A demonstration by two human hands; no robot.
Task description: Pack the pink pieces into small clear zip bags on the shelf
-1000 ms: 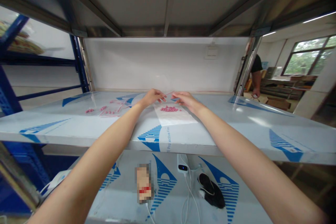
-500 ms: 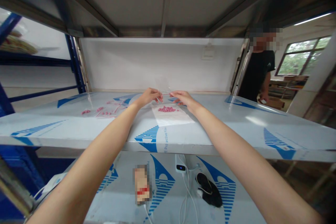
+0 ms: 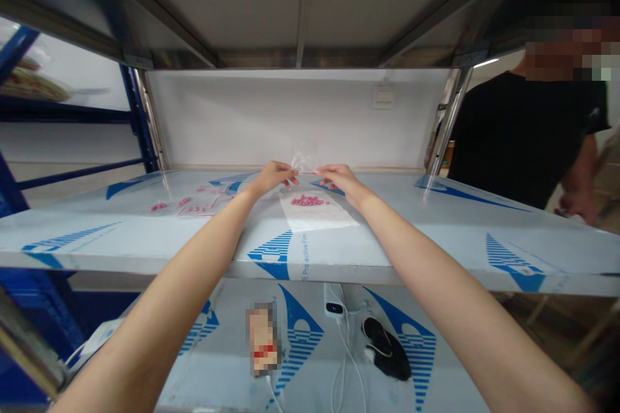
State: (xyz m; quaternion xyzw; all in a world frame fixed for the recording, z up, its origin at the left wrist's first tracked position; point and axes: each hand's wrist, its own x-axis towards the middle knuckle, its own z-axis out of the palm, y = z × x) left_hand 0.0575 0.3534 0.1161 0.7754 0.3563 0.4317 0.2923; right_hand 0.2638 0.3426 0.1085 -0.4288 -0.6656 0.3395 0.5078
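Above the back of the shelf, my left hand (image 3: 276,177) and my right hand (image 3: 341,179) pinch the two ends of a small clear plastic bag's (image 3: 304,161) reddish edge. The bag stands up behind my fingers and looks wrinkled; I see nothing inside it. Just below and in front of my hands, a cluster of small pink beads (image 3: 307,201) lies on a white sheet (image 3: 320,222). To the left, near my left forearm, several clear bags with pink edges (image 3: 196,210) lie flat with pink pieces in or on them.
The shelf (image 3: 436,239) wears blue-printed protective film. Overhead is a metal shelf underside (image 3: 256,6). On the lower level are a phone (image 3: 264,339) on a cable, a white power bank (image 3: 333,303) and a black object (image 3: 387,348). A person in black (image 3: 518,135) stands at the right.
The person at the right has come much closer to the shelf. The bag between my hands shows more clearly and looks more crumpled; my hands have barely moved.
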